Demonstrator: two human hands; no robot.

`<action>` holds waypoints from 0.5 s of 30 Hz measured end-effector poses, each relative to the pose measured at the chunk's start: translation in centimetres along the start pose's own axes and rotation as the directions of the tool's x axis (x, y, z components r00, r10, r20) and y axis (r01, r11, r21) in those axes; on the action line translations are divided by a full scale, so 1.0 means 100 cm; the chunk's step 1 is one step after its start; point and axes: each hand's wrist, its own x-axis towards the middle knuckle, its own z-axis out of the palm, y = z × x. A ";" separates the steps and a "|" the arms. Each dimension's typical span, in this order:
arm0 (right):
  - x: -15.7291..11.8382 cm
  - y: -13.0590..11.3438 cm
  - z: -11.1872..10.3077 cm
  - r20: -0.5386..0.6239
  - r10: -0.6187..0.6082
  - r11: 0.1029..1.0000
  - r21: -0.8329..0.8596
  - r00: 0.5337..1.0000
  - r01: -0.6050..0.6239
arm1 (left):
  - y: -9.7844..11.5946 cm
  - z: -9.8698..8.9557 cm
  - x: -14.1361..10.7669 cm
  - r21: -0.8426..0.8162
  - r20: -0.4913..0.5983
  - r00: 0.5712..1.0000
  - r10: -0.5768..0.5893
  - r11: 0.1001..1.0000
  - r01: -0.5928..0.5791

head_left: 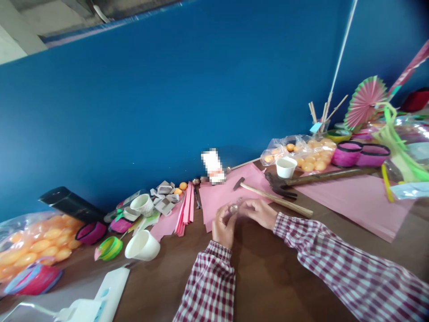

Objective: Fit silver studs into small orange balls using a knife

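My left hand (224, 228) is closed, with thumb and fingers pinching a small shiny silvery ball (233, 208). Just to the right, my right hand (260, 212) has its thumb and fingertips pinched together close to the ball. Whatever lies between those fingertips is too small to make out. Both hands are above the brown table at the near edge of a pink paper sheet (214, 201). A small hammer (278, 198) with a wooden handle lies behind my right hand, and a larger claw hammer (328, 177) is beyond it.
White cups (143, 246), a green ring (110, 248) and folded pink paper strips (187, 208) stand to the left. Bags of orange balls (43, 243) sit at both sides. A white power strip (112, 290) is near left. A blue partition (167, 89) rises behind the table.
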 end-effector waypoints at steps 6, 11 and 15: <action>0.001 0.006 0.000 -0.013 -0.014 0.999 -0.038 1.000 0.013 | -0.002 0.000 0.000 -0.056 0.010 0.997 -0.073 0.996 0.074; 0.002 0.007 0.000 -0.012 -0.020 0.998 -0.060 1.000 0.019 | 0.000 0.000 0.000 -0.091 0.004 0.995 -0.100 0.991 0.100; 0.001 0.007 -0.001 -0.005 -0.028 0.997 -0.067 1.000 0.028 | 0.000 0.000 -0.001 -0.088 0.017 0.995 -0.096 0.991 0.097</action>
